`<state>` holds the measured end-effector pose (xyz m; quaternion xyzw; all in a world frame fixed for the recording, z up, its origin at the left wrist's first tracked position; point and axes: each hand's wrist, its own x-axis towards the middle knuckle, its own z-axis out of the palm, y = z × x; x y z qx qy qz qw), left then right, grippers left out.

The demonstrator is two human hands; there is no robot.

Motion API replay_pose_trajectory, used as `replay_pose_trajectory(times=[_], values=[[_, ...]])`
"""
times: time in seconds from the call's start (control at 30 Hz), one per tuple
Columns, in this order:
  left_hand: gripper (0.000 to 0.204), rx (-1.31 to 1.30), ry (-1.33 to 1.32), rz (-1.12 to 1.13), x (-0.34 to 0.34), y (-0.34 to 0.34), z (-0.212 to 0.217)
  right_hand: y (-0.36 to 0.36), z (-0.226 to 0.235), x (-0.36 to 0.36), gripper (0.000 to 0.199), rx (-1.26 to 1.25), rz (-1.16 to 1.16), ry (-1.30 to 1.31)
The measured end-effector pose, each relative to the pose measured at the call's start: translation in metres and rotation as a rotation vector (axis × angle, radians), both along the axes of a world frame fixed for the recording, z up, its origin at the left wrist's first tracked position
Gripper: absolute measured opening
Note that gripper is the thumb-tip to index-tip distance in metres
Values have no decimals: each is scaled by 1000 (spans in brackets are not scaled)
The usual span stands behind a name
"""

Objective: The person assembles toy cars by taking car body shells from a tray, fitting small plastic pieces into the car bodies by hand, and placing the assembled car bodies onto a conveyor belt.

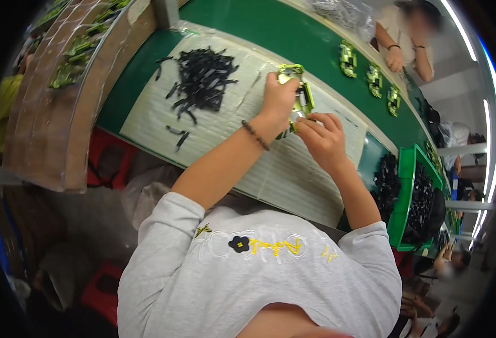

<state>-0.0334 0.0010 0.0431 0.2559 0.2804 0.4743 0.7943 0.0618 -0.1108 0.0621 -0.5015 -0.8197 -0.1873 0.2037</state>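
Note:
My left hand (pixel 278 102) is closed on a lime-green plastic part (pixel 306 98) with an open frame and black and pale sections, held above the padded mat. The fingers of my right hand (pixel 324 138) are pinched at its near end; whether a smaller piece is between them is hidden. To the left, a pile of small black strip-like pieces (pixel 206 79) lies on the white foam mat (pixel 234 121). A few loose black pieces (pixel 178 135) lie apart from the pile, nearer to me.
Several similar green parts (pixel 374 80) stand in a row on the green bench surface beyond the mat. A cardboard box (pixel 85 112) holds more at left. At right is a green bin (pixel 405 197) of black pieces. Across the bench sits another person (pixel 405 42).

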Motion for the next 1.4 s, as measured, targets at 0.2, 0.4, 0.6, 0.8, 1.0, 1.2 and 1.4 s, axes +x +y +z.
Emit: replay_pose_trajectory(times=[0.2,0.4,0.6,0.8,1.0,1.2,1.4], values=[[26,-132,-201,-305,-2,-4,0,-1,24,-43,21,52,-76,130],[61,-113,0,-424,37,12,-47,66,33,-129,15,-366,463,90],[59,8,21,-386,16,-9,-22,106,-7,-183,7,-375,584,-236],[49,-97,-83,-486,17,-4,-34,104,-7,-190,5,-335,572,-181],[40,-75,-36,-607,11,-3,-36,75,42,-82,17,80,280,314],[39,-133,-43,-685,11,-17,-11,48,48,51,16,-159,-170,263],[43,-93,13,-724,6,-23,-9,48,31,52,21,-72,-182,93]])
